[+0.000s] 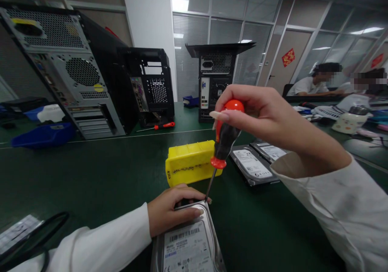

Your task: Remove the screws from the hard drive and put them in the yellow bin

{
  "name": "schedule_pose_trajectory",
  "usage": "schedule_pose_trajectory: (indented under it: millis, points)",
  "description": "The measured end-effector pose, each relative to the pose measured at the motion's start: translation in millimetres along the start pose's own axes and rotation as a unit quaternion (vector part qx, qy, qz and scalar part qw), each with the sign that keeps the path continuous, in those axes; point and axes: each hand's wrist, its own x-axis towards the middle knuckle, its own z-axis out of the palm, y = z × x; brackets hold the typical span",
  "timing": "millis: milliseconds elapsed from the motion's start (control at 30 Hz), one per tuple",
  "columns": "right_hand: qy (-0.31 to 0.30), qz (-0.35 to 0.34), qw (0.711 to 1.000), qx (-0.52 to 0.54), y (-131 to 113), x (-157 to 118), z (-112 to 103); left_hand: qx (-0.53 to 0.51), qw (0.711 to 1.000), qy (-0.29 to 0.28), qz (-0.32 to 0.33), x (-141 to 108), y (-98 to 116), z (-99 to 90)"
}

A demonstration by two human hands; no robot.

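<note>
At the near edge of the green counter (100, 175) a hard drive (188, 245) lies flat, label up, its long axis running away from the person. The left hand (171, 211) lies over its far end, fingers spread and pressing down to steady it. The right hand (257, 116) is raised above and to the right, fingers closed round the red cap of a screwdriver (222, 142); the shaft slants down and leftward, and its tip meets the drive's far right corner, just beside the left fingertips. So the tool comes at the drive from above and slightly beyond it, with the left hand the nearer of the two.

Just past the drive sits a yellow bin (190, 163); I cannot tell what it holds. Right of it two more drives (257, 161) lie flat side by side. Along the far edge stand open computer cases (91, 74), with a second screwdriver (159, 126) lying before them. A blue tray (42, 134) rests at the far left.
</note>
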Motion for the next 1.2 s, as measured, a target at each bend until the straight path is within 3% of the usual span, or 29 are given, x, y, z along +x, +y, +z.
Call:
schedule_pose_trajectory:
  millis: [133, 333, 433, 533, 667, 833, 967, 1200]
  points:
    - [-0.023, -0.016, 0.999, -0.018, -1.3, -1.5, -1.8, -0.004, 1.000, -0.001, -0.009, -0.3, 1.3, -0.5]
    - [-0.088, 0.008, 0.975, 0.204, -6.2, -3.5, -6.1, -0.002, 1.000, -0.001, 0.007, 1.1, -0.7, 0.3]
    - [-0.063, 0.030, 0.960, 0.273, -6.7, -1.4, 2.5, 0.005, 1.000, 0.000, 0.007, 1.2, -1.4, 0.8]
    - [-0.024, 0.012, 0.949, 0.314, -1.8, 3.1, 21.3, 0.007, 1.000, 0.005, 0.006, 0.8, -0.8, 0.8]
    - [0.044, 0.007, 0.911, 0.409, 5.1, 8.1, 43.8, 0.008, 1.000, 0.001, 0.004, 0.7, -0.3, 0.4]
    - [0.002, 0.055, 0.857, 0.512, 5.6, 9.1, 43.8, 0.000, 1.000, 0.003, 0.006, -0.1, -0.4, 0.7]
    - [0.003, 0.068, 0.848, 0.525, 10.3, 9.5, 44.7, -0.004, 1.000, 0.009, 0.011, -1.7, 0.3, 1.3]
    - [0.062, 0.067, 0.838, 0.538, 14.6, 10.1, 57.5, 0.003, 1.000, 0.007, 0.012, -0.6, -0.1, 0.9]
